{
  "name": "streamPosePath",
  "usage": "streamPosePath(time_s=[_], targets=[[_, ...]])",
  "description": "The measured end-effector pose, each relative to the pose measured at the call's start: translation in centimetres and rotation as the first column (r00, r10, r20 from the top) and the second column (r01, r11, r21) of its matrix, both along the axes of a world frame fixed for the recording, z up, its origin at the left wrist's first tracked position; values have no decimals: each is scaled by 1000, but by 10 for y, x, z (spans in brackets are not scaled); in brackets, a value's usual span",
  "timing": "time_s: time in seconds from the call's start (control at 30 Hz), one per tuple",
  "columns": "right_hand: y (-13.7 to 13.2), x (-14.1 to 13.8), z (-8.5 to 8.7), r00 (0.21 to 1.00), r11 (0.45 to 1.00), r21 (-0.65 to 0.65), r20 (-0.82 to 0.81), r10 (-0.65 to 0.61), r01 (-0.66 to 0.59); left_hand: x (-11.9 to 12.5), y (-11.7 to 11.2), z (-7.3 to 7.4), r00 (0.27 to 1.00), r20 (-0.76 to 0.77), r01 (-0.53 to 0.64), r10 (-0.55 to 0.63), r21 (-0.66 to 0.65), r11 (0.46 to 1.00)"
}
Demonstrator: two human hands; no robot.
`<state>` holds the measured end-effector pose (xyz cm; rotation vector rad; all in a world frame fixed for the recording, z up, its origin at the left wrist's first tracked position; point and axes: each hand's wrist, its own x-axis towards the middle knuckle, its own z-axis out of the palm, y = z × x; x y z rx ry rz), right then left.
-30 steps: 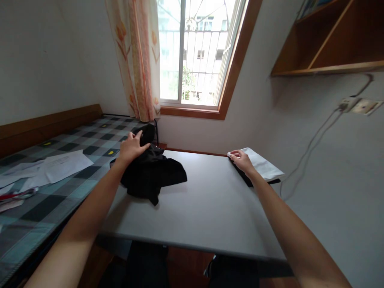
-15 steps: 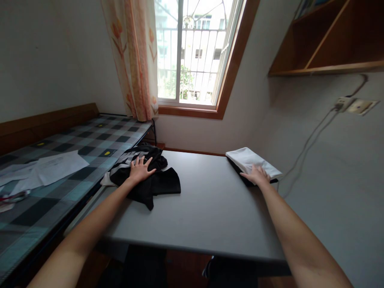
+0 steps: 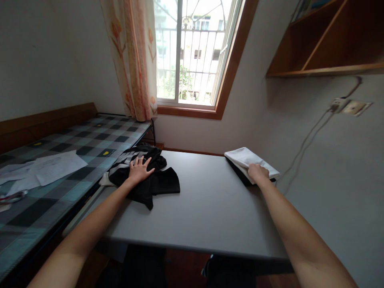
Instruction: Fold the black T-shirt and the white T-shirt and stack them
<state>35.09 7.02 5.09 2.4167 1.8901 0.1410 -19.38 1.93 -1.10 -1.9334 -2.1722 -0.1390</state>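
On the left of the table lies a crumpled black garment (image 3: 165, 182) with grey-white stripes. My left hand (image 3: 140, 170) rests on top of it, fingers spread and flat. At the right, a folded white garment (image 3: 241, 154) lies on a folded black cloth (image 3: 238, 171), stacked close to the wall. My right hand (image 3: 258, 173) is at the near edge of the white garment, fingers curled round its cloth; the fingertips are hidden.
The grey-white table (image 3: 201, 216) stands below a window (image 3: 195, 60). A bed with a checked mattress (image 3: 90, 140) and loose papers (image 3: 57, 168) borders it on the left. A wooden shelf (image 3: 309, 71) and a socket with cables (image 3: 355, 107) are on the right wall.
My right hand's fingers, loosely spread over the white garment before, have closed at its near edge. My left hand stays flat on the black garment.
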Motion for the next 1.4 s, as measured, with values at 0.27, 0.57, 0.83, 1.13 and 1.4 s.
streamPosePath(time_s=[0.27,0.57,0.83,1.13,1.4], targets=[[-11,-13,-13,995,999,2,95,32,-32,0,0,-3,1000,-5,-4,4,21,1000],[1,-30,36,1000,950,313,-16,5,0,3,-2,-1,1000,2,-5,5,33,999],[-46,-138,25,891,892,85,-66,449,-443,3,-3,-2,1000,-1,-1,1,51,999],[-51,-211,-4,555,774,231,-580,596,-589,3,-3,-3,999,43,3,-5,53,999],[-12,-104,34,526,876,270,-715,461,-400,2,-4,-4,1000,21,2,-4,72,997]])
